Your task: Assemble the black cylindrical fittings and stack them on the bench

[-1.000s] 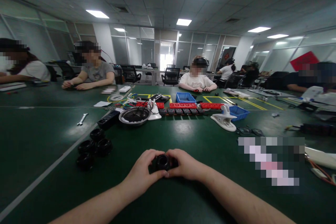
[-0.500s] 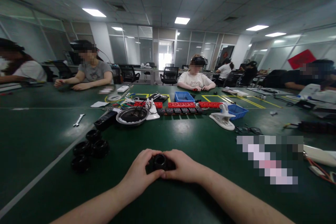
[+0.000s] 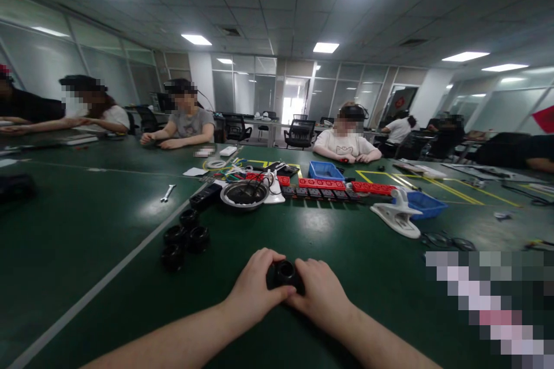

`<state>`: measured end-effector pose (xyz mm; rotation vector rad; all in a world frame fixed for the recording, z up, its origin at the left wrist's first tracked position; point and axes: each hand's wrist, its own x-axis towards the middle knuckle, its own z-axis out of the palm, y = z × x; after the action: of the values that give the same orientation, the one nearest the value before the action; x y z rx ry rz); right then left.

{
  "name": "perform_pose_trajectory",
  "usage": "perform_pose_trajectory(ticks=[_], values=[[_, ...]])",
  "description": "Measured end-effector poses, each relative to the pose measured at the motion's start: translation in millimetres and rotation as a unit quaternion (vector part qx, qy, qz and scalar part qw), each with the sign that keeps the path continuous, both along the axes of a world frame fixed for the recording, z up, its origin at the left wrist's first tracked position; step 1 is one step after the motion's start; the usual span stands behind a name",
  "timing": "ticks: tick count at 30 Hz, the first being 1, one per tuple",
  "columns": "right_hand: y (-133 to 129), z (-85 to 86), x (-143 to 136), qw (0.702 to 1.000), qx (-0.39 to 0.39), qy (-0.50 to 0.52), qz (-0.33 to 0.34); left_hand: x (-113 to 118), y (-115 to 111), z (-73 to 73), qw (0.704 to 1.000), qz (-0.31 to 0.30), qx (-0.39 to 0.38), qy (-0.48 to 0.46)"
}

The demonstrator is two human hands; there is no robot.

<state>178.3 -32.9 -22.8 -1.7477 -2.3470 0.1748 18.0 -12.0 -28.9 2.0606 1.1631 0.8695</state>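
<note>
Both hands meet in front of me on the green table (image 3: 242,328), around a glossy black round part with a hole in its top (image 3: 285,270). My left hand (image 3: 258,281) is closed on its left side, the thumb lying across the near side. My right hand (image 3: 324,288) grips the right side, its thumb close to the left thumb. Fingers hide much of the part's lower body. To the left stand several black round hollow pieces (image 3: 198,238) of similar look, grouped together and apart from my hands.
Beyond my hands lie a metal bowl-like dish (image 3: 225,199), a black power strip (image 3: 205,196), red strips (image 3: 322,184), a blue tray (image 3: 325,170) and a white clamp base (image 3: 398,219). A wrench (image 3: 168,193) lies left. Co-workers sit across the table.
The camera view has turned left, so the table things appear farther right. Both hands still hold the black part; the right hand's grip has shifted slightly around it.
</note>
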Motion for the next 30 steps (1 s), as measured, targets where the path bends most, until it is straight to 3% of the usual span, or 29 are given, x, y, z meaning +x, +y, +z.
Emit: perform_pose_trajectory(ticks=[4, 10, 14, 21, 26, 30], values=[[-1, 3.2, 5, 0.998, 0.002, 0.045, 0.039, -1, 1, -0.9, 1.0, -0.009, -0.007, -0.01], [14, 6.1, 24, 0.965, -0.12, 0.188, 0.139, -3, 2, 1.1, 0.998, -0.054, -0.013, -0.021], [18, 1.7, 26, 0.965, -0.138, 0.196, 0.105, -3, 3, 1.1, 0.998, -0.066, -0.008, -0.019], [8, -5.9, 1, 0.998, -0.01, 0.055, 0.007, -1, 2, -2.9, 1.0, 0.008, -0.016, -0.019], [4, 0.0, 2, 0.999, 0.024, 0.025, 0.014, -1, 0, -2.1, 1.0, 0.014, -0.007, -0.02], [7, 4.6, 16, 0.991, -0.035, 0.118, 0.057, -3, 0, -0.9, 1.0, -0.009, -0.009, -0.022]])
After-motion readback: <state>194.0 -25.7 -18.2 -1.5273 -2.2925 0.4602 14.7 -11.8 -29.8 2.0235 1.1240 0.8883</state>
